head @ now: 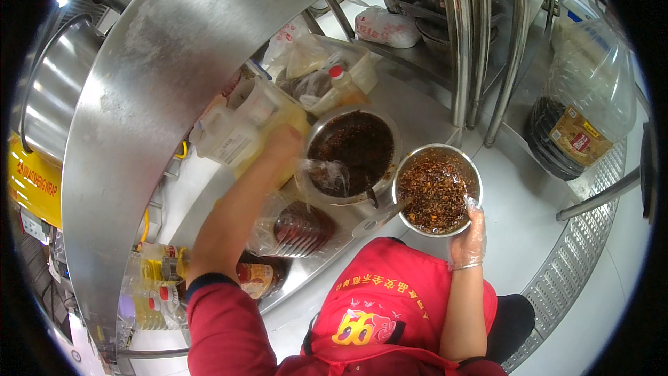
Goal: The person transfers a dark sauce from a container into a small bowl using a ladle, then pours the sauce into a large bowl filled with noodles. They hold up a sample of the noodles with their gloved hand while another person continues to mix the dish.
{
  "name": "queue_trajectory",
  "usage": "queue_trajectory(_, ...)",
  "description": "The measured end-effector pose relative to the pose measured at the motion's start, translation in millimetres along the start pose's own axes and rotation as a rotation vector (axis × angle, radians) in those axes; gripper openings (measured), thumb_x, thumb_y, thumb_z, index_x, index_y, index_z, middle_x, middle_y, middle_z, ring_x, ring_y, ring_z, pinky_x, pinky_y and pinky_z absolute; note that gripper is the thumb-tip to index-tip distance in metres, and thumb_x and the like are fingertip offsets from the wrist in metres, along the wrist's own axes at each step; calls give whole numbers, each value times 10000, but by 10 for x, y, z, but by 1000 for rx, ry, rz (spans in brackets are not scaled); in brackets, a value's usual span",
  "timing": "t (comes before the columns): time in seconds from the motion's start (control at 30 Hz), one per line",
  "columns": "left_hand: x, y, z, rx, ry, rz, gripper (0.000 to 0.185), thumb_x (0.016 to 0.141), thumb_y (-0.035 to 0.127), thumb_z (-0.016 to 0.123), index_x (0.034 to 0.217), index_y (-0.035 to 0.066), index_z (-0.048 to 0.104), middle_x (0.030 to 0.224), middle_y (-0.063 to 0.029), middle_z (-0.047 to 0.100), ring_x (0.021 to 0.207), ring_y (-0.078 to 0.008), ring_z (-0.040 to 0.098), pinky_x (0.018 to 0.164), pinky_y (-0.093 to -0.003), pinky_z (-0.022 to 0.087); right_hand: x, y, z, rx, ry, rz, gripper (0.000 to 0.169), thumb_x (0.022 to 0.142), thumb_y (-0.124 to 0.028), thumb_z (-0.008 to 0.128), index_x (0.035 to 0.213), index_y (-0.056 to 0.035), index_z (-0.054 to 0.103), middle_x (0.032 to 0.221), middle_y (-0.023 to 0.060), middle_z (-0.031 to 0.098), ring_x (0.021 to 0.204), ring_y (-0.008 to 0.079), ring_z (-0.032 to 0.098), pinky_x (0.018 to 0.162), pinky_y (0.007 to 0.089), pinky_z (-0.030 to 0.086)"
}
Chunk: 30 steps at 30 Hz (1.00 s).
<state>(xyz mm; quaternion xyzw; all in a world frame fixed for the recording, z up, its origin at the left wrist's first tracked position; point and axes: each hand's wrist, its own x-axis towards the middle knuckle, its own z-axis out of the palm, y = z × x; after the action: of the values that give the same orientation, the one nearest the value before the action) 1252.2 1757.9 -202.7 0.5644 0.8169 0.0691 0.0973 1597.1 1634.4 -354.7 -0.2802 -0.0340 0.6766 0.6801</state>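
My right hand [469, 235], in a clear plastic glove, grips the near right rim of a stainless-steel bowl [478, 177]. Dark, oily chilli flakes or a similar seasoning [433, 193] fill much of it. A utensil with a broad metal handle [378, 222] leans out over the bowl's left rim. My left hand [286, 142] is blurred at the left side of a larger pot [392, 133] holding dark sauce [355, 146]; its fingers and grip are unclear. Clear plastic film or a glove [331, 175] shows over the pot's left part. A dark handle [371, 196] crosses the near rim.
Plastic jugs [229, 138], a red-capped bottle [347, 89] and a tub of bags [365, 75] stand behind the pot. A steel counter [125, 57] curves overhead at left. Steel legs [459, 52] rise beyond the bowl. Large bottles [300, 227] lie nearer on the lower shelf.
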Motion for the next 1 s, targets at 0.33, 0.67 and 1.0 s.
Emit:
queue_trajectory(0.33,-164,-117,402,401,26,495,239,772,238,590,944,72,583,818,-191,592,762,-355,576,661,-425,449,-10,-52,82,35,25,13,369,774,-186,531,1081,17,511,1049,83,560,966,189,529,866,322,414)
queue_trajectory(0.67,-101,20,-468,-337,29,116,263,839,36,431,1056,68,578,938,-113,601,857,-186,573,673,-321,498,25,-46,27,16,86,-28,342,782,-206,538,1058,-3,528,1034,68,569,957,180,534,860,315,412)
queue_trajectory(1.0,-173,64,-522,-868,-46,5,217,836,27,469,1030,27,565,1006,-50,553,855,-140,546,758,-303,495,10,4,37,37,86,-8,366,776,-209,541,1078,-5,515,1051,76,563,971,195,531,873,328,411)
